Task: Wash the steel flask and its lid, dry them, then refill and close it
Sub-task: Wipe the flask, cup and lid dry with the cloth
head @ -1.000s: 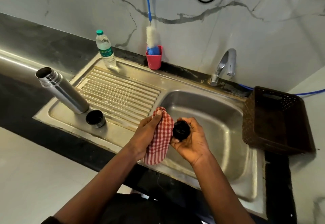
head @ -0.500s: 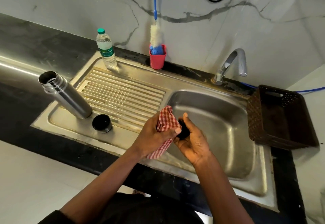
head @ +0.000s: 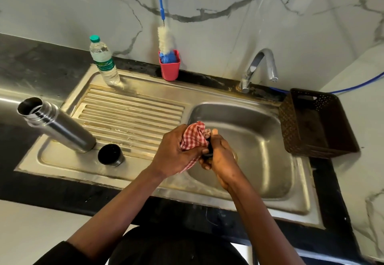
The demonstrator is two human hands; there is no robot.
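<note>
The open steel flask (head: 60, 126) stands on the draining board at the left, with a steel cup lid (head: 110, 155) beside its base, mouth up. Over the left edge of the sink basin (head: 259, 150), my left hand (head: 176, 154) grips a red checked cloth (head: 194, 138) and presses it against a small black stopper lid (head: 209, 152). My right hand (head: 220, 156) holds that lid, which is mostly hidden between cloth and fingers.
A plastic water bottle (head: 104, 61) stands at the back of the draining board (head: 133, 111). A red cup (head: 169, 67) holds a bottle brush (head: 165, 38) against the wall. The tap (head: 259, 67) is behind the basin. A brown basket (head: 315, 123) sits at the right.
My left hand has brought the cloth over the black lid, which was plainly visible a second ago and is now nearly covered. Both hands have closed together.
</note>
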